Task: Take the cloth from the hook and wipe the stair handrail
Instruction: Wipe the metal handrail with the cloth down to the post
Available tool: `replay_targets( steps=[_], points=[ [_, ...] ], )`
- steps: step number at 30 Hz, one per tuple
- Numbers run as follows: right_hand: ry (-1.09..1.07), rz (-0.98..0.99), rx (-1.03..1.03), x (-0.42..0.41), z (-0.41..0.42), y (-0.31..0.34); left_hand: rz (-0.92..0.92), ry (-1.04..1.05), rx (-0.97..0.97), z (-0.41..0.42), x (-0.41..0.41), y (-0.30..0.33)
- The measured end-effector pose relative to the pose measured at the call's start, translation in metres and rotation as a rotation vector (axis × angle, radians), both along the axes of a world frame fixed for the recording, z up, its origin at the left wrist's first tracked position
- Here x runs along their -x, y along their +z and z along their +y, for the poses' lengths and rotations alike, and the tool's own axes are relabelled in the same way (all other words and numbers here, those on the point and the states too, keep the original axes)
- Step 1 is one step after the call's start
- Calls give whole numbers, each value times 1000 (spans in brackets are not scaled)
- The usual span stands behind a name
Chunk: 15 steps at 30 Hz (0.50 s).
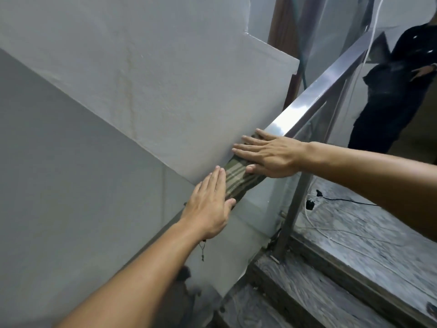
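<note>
A green checked cloth lies draped over the shiny metal stair handrail, which rises toward the upper right. My right hand lies flat on the upper part of the cloth, fingers spread and pointing left. My left hand presses flat on the lower end of the cloth, fingers together, thumb hooked over the rail's side. Most of the cloth is hidden under both palms. The hook is not in view.
A white wall runs close along the rail's left. A glass panel and metal post stand under the rail. Grey marbled steps with loose cables lie at the right. A person in dark clothes stands at the upper right.
</note>
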State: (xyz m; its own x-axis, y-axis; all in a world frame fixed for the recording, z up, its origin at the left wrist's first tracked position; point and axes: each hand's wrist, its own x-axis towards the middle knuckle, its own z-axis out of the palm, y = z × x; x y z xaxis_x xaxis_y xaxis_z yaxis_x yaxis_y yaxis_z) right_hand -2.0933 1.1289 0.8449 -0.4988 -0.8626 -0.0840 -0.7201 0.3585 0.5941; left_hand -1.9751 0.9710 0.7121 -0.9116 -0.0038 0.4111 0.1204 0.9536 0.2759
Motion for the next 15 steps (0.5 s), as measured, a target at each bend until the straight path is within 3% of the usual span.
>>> replay_targets(
  steps=[8, 15],
  points=[
    [368, 63, -20, -39, -34, -39, -81, 123, 12, -33, -74, -41],
    [473, -10, -56, -79, -71, -77, -105, 255, -18, -58, -130, -83]
  ],
)
